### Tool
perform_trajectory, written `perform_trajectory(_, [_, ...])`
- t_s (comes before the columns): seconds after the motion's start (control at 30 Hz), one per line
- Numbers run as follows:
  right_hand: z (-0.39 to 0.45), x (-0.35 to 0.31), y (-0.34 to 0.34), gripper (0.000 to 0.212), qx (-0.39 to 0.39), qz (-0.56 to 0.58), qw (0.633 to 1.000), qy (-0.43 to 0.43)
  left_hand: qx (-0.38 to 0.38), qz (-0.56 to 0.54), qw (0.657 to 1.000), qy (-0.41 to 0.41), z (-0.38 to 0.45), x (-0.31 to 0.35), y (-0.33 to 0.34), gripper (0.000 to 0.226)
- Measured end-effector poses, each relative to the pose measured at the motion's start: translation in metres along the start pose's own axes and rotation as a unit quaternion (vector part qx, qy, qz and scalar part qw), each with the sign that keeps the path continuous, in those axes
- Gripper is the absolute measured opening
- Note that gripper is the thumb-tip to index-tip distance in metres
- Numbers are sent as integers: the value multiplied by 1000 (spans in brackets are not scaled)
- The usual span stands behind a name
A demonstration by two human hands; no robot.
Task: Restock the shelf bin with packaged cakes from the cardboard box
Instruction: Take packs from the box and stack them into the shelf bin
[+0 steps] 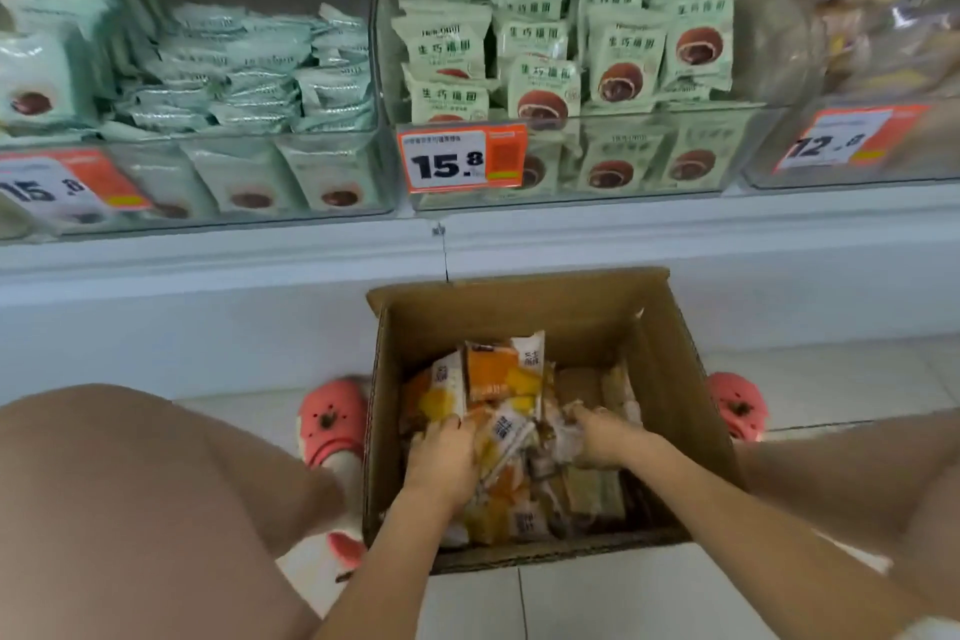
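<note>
While the person crouches over the cardboard box [670, 411] on the floor, both hands are down among the packaged cakes [501, 379]. Left hand [444, 455] grips orange packs; right hand [597, 439] curls onto pale ones. Upright packs stand just beyond the left fingers, long axis vertical. The shelf bin [571, 161] sits well above and ahead.

Both hands reach into the cardboard box [670, 379]: the left hand [441, 457] grips orange packaged cakes [498, 379], the right hand [597, 437] grasps wrappers just beside it.
</note>
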State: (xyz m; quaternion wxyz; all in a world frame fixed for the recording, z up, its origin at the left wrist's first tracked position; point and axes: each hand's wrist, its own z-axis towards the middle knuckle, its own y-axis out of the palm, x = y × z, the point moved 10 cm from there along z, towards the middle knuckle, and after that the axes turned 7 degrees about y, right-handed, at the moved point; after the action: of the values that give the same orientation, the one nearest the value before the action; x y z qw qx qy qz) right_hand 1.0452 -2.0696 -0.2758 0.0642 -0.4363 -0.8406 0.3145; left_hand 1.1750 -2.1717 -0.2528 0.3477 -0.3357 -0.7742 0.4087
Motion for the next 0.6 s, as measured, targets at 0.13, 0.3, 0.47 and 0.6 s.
perform_trajectory(0.13, [34, 25, 26, 76, -27, -58, 996, 70, -51, -23, 998, -16, 1, -10, 29, 35])
perform_trajectory(0.3, [70, 44, 45, 98, -9, -98, 991, 89, -65, -32, 997, -7, 0, -9, 40, 28])
perform_trajectory(0.47, [80, 43, 52, 93, 32, -159, 985, 67, -79, -27, 996, 0, 2, -7, 49, 26])
perform_trajectory(0.6, [74, 37, 43, 80, 8, -185, 982, 38, -91, -84, 992, -26, -1, -9, 57, 25])
